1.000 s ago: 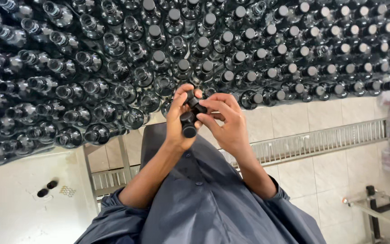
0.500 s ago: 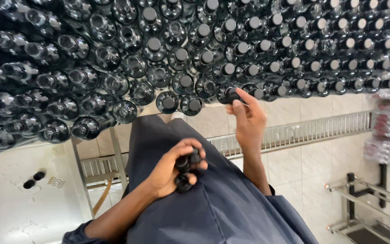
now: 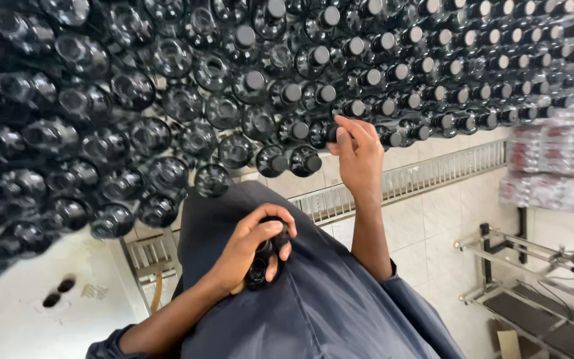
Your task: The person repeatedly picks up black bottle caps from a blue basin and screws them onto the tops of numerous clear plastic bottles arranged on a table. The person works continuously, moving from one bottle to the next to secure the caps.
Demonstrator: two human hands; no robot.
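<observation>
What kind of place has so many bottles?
Probably a small bottling or packing workshop. Rows of dark glass bottles fill the work surface, wrapped packs are stacked at the side, and the floor is tiled with a metal drain grate.

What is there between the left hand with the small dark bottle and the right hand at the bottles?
In the head view, only the dark blue garment lies between the left hand and the right hand.

I see glossy dark glass bottles, matt black plastic caps, matt blue cloth apron, glossy floor tiles.
</observation>
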